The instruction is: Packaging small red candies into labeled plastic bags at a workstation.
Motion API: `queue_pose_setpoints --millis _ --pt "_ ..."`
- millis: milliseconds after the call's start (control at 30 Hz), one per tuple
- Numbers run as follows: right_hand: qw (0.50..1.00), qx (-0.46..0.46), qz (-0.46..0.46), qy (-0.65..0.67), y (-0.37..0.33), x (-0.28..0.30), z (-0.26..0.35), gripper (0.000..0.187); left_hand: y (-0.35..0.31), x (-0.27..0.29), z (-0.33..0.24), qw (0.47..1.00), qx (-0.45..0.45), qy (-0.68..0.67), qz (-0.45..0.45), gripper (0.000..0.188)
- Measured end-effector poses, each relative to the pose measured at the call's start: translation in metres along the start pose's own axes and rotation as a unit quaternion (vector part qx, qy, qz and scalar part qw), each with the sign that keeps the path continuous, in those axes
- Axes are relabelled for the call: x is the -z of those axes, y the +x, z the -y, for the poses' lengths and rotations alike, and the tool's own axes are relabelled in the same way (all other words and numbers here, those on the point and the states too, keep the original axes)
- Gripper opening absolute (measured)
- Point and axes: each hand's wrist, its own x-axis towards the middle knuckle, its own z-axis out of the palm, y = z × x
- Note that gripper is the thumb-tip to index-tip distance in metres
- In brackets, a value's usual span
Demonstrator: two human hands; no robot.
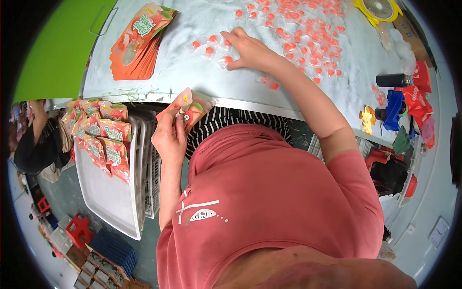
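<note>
Left hand (173,130) pinches an orange pouch (195,111) at the table (180,70) edge; right hand (248,50) has fingers spread wide by little red-centered packets (210,50); from my end, I see a pouch stack (137,48) further left, plus a gray tray (106,195) holding puffy pouches (114,155).

Tilted orange pouch (196,111), scattered clear sachets (210,50)

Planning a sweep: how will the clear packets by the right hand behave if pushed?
The clear packets would likely slide, not roll: each looks flat around its round red piece. Probably light: each is small beside the right hand.
</note>
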Motion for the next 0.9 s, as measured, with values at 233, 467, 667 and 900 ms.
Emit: queue_pose_setpoints --millis 233,467,667,900 --pt "0.996 -0.016 0.082 -0.006 0.038 -0.015 0.009 0.091 -0.007 0.004 0.004 1.0 0.023 0.021 0.001 0.01" --pt "0.996 0.055 0.063 0.029 0.071 -0.042 0.011 0.077 -0.007 0.003 0.01 0.999 0.024 0.024 0.008 0.014" --pt "0.989 0.05 -0.032 0.134 0.067 -0.047 0.014 0.053 -0.01 0.003 0.018 0.999 0.005 0.029 -0.022 0.011" --pt "0.965 -0.075 -0.252 0.006 0.075 -0.008 -0.103 0.032 -0.01 0.004 0.017 1.0 0.015 0.021 -0.014 0.011"
